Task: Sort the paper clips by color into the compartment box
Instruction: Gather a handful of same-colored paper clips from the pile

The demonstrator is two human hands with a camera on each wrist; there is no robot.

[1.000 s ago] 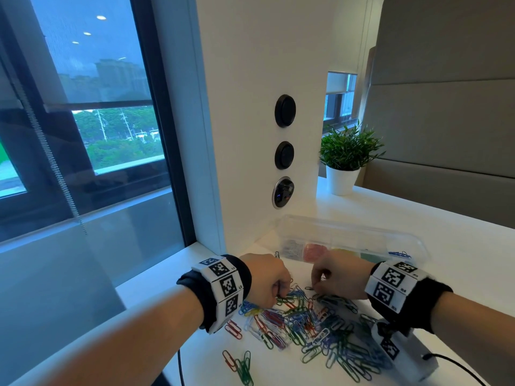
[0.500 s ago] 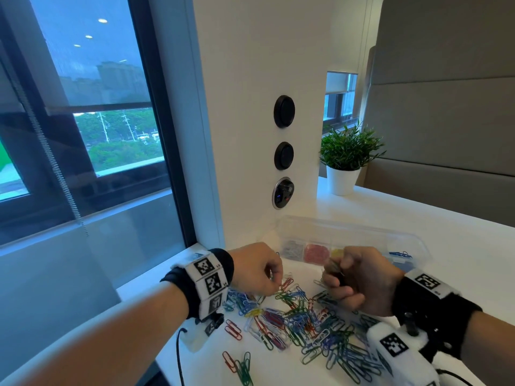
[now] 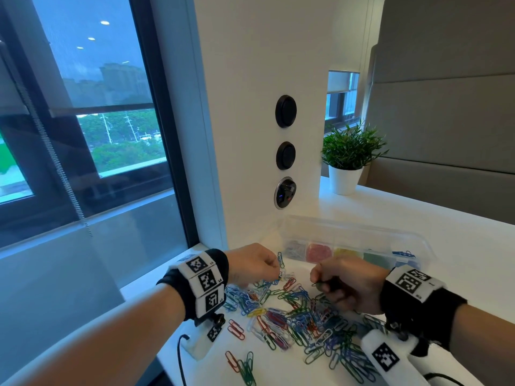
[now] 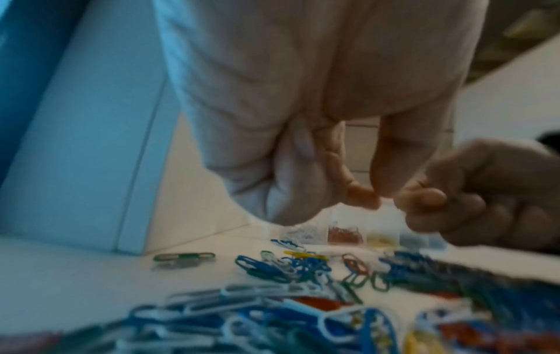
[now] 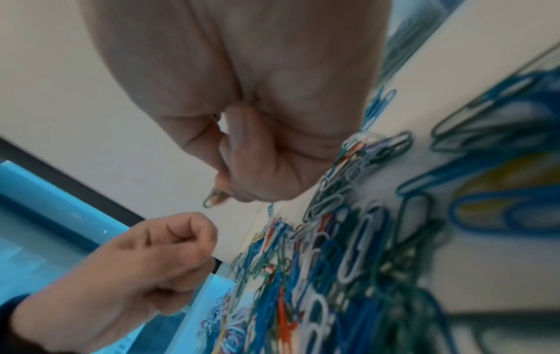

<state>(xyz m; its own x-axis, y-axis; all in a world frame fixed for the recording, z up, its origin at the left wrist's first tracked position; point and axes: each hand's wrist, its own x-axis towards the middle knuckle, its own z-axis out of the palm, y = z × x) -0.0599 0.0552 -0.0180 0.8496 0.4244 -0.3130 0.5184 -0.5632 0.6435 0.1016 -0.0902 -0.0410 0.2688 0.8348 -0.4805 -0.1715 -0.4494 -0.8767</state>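
Both hands have lifted off the pile (image 3: pixel 295 316); left hand (image 3: pixel 257 267) pinches a blue clip (image 3: pixel 281 259), right hand (image 3: pixel 347 285) a green clip (image 5: pixel 213 197); compartment box (image 3: pixel 354 240) partly filled beyond the pile, most clips unsorted.

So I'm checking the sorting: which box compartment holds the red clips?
The second compartment from the left end of the compartment box, between white and yellow.

compartment box (image 3: pixel 354 232) behind clip pile (image 3: pixel 295 316), potted plant (image 3: pixel 348 160) beyond

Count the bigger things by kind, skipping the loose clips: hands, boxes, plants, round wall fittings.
Hands: 2, left hand, right hand
Compartment box: 1
Potted plant: 1
Round wall fittings: 3
Total: 7
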